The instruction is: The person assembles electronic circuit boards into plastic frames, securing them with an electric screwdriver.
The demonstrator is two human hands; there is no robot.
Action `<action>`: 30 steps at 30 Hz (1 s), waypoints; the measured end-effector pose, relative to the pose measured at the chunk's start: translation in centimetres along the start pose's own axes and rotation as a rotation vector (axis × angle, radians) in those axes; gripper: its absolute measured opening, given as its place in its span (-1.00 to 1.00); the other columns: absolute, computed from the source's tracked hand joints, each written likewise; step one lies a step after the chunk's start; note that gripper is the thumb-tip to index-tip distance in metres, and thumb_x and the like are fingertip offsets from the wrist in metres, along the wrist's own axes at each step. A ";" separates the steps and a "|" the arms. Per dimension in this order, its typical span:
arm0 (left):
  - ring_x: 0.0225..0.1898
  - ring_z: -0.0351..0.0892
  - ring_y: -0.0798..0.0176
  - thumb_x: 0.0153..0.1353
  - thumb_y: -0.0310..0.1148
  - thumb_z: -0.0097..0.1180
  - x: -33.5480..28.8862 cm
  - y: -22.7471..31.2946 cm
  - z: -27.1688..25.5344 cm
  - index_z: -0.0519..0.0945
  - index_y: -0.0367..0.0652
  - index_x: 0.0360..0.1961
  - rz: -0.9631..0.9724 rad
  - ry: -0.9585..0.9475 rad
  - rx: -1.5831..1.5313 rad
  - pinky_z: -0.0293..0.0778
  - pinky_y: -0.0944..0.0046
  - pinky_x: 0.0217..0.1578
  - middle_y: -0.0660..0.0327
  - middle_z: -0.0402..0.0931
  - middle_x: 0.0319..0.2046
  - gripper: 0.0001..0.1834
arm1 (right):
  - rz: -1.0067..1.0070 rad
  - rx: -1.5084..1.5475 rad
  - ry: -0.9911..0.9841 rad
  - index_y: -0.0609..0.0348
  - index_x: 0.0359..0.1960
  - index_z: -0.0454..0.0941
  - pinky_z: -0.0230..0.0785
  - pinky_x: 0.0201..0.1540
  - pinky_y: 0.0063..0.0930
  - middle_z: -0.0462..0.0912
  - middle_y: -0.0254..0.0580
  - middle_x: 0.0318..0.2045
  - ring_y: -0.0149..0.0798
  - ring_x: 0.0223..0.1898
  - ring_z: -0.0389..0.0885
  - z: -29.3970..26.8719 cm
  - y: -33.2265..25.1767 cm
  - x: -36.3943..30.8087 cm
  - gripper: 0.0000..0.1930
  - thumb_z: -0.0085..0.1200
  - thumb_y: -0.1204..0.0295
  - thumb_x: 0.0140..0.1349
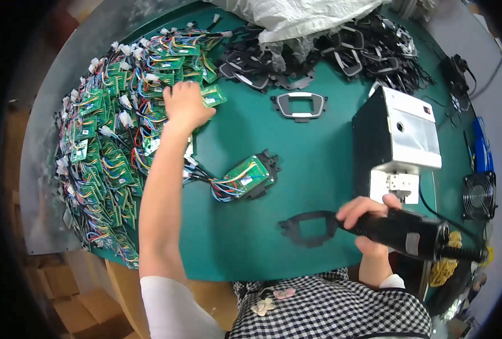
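Observation:
My left hand (186, 104) reaches into the near right edge of a large heap of wired green circuit boards (98, 150). Its fingers curl down over a circuit board (213, 96) that pokes out beside the thumb; the fingertips are partly hidden. In my right hand (369, 220) is a black electric screwdriver (400, 230), held sideways with its front end toward the left. That end lies over the right side of a black plastic frame (309, 228) on the mat. Between my hands, another circuit board (249, 176) with colored wires rests on a black plastic piece (271, 166).
A silver-edged black frame (300, 105) lies farther back. Behind it are heaped black frames (369, 53) and a white plastic sack (302, 20). A black and silver box-shaped machine (395, 133) stands to the right, near a small fan (479, 195). A cord trails from the screwdriver.

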State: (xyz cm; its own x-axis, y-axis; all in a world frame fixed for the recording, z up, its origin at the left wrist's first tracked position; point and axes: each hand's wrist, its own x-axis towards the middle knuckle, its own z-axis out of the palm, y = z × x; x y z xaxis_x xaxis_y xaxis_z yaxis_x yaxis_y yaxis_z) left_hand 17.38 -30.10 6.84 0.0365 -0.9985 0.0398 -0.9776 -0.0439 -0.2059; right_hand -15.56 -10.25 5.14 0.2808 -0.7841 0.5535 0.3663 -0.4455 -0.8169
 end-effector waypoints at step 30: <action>-0.18 0.36 0.05 -0.32 -0.51 0.35 -23.8 10.9 -2.2 0.47 -0.33 -0.06 0.376 0.055 -0.988 0.36 0.18 -0.19 0.08 0.39 -0.22 -0.36 | -0.152 -0.164 0.487 0.31 0.24 -0.09 0.36 -0.52 -0.51 0.46 -0.22 -0.68 -0.36 -0.66 0.45 -5.0 -5.8 2.3 -0.24 0.04 0.56 -0.01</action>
State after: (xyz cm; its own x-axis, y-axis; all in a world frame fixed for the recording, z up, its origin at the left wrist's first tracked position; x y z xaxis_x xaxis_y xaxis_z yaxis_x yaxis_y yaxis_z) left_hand 5.39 -6.77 5.84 -0.2887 -0.9387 0.1883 -0.6594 0.3375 0.6718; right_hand -21.47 -11.60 10.33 -0.2235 -0.7977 0.5601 0.2164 -0.6009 -0.7695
